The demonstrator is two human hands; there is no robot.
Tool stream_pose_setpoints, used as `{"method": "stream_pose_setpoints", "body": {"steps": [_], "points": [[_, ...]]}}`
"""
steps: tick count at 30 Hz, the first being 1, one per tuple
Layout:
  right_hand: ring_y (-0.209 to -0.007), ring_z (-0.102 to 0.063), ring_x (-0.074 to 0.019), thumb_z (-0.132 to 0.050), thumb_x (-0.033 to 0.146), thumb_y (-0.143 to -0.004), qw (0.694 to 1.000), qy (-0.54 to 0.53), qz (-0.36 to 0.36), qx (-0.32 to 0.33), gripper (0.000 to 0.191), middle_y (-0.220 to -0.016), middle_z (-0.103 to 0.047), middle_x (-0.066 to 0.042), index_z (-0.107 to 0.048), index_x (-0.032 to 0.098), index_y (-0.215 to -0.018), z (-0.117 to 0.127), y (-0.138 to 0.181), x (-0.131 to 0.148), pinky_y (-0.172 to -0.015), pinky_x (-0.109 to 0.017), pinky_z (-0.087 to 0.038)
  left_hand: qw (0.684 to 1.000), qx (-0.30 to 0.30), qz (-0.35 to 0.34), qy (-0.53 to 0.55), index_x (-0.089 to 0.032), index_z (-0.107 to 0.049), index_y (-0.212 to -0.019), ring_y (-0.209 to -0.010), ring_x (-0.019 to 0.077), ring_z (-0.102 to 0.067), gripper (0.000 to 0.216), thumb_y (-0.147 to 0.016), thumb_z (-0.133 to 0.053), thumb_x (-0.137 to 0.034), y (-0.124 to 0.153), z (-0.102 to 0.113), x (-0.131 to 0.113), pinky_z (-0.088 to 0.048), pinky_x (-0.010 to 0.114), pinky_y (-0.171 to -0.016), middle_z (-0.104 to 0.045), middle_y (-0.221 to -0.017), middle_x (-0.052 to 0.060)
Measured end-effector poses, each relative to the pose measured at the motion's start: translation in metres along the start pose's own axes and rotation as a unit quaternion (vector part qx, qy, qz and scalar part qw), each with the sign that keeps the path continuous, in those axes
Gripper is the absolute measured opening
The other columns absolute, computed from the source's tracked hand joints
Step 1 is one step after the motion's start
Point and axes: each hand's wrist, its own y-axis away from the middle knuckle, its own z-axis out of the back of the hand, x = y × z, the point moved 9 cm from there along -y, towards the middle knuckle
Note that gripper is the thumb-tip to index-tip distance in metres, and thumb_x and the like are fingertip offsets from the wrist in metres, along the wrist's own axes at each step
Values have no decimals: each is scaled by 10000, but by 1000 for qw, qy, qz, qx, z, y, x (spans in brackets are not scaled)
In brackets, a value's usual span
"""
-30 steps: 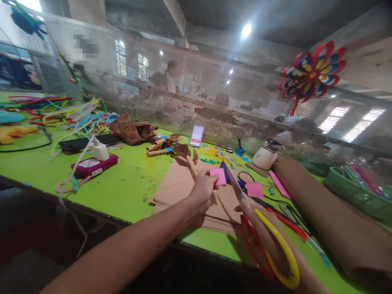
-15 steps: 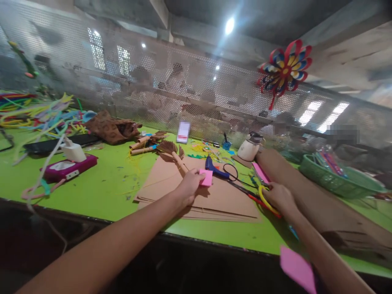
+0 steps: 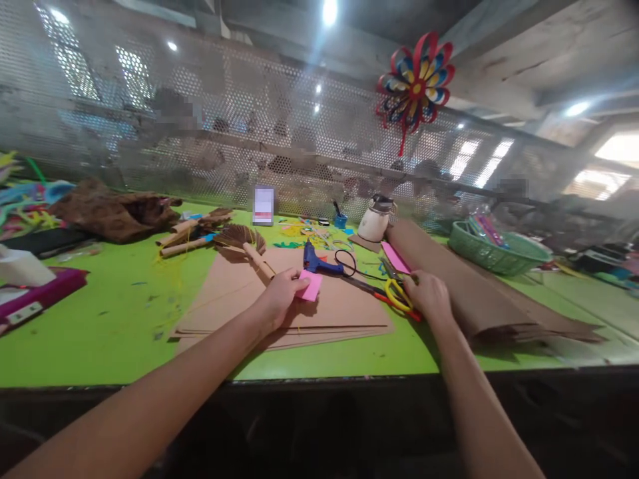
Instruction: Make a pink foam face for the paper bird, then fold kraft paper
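Observation:
A small pink paper piece (image 3: 310, 286) is pinched between the thumb and fingers of my left hand (image 3: 280, 298), over a stack of brown paper sheets (image 3: 344, 313). My right hand (image 3: 428, 293) is closed at the yellow-handled scissors (image 3: 395, 297), whose blades point away from me. Beside the blades lies a pink paper strip (image 3: 395, 257). Between my hands, a blue glue gun (image 3: 322, 263) rests on the sheets. Left of it lies a rolled brown paper stick with a fringed fan end (image 3: 259, 261), partly covered by my left hand.
A large brown paper roll (image 3: 449, 283) lies to the right, before a green basket (image 3: 504, 253). A white jug (image 3: 374, 221) and a phone (image 3: 263, 205) stand at the back. Left are a purple power strip (image 3: 54, 293) and a brown cloth bag (image 3: 112, 211). A paper flower (image 3: 418, 88) hangs above.
The view has swung to the right, so the table's things sit further left. A loose pink piece seen low at the right is gone from view. Both hands keep about the same places.

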Motion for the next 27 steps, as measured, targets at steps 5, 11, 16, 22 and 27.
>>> {"method": "stream_pose_setpoints", "body": {"steps": [5, 11, 16, 22, 27], "points": [[-737, -613, -176, -474, 363, -878, 928, -310, 74, -190, 291, -839, -676, -81, -658, 146, -936, 67, 68, 61, -715, -287, -469, 1000, 23, -8, -20, -136, -500, -842, -501, 162, -593, 95, -776, -561, -169, 3, -7, 3, -498, 287, -501, -569, -603, 26], [-645, -571, -155, -541, 419, -835, 869, -467, 141, 83, 311, -785, -658, -60, -647, 167, -984, 18, 100, 160, -601, -270, -456, 983, 101, -80, -133, -131, -572, -851, -552, 100, -542, 241, -745, -668, -324, 10, -24, -9, -439, 188, -514, -596, -689, 15], [-689, -569, -163, -578, 367, -792, 824, -534, 123, 143, 208, -759, -669, -52, -663, 177, -806, -6, 79, 173, -645, -282, -448, 974, 131, -122, -141, -139, -562, -847, -542, 105, -552, 291, -728, -680, -378, 13, -29, -17, -433, 184, -509, -616, -656, 12], [-454, -452, -84, -694, 466, -652, 773, -553, 138, 278, 328, -549, -571, 18, -616, 154, -714, -29, 56, 190, -456, -232, -358, 981, 109, -103, -122, -152, -502, -870, -602, 173, -648, 283, -719, -678, -313, 6, -21, -15, -512, 265, -568, -671, -712, 59], [-413, -402, -56, -735, 491, -607, 733, -556, 179, 347, 385, -502, -532, 40, -565, 149, -649, -39, 43, 201, -420, -210, -310, 990, 108, -64, -66, -154, -487, -929, -645, 204, -675, 287, -715, -665, -224, 3, -16, -7, -550, 321, -598, -684, -768, 81]]}}
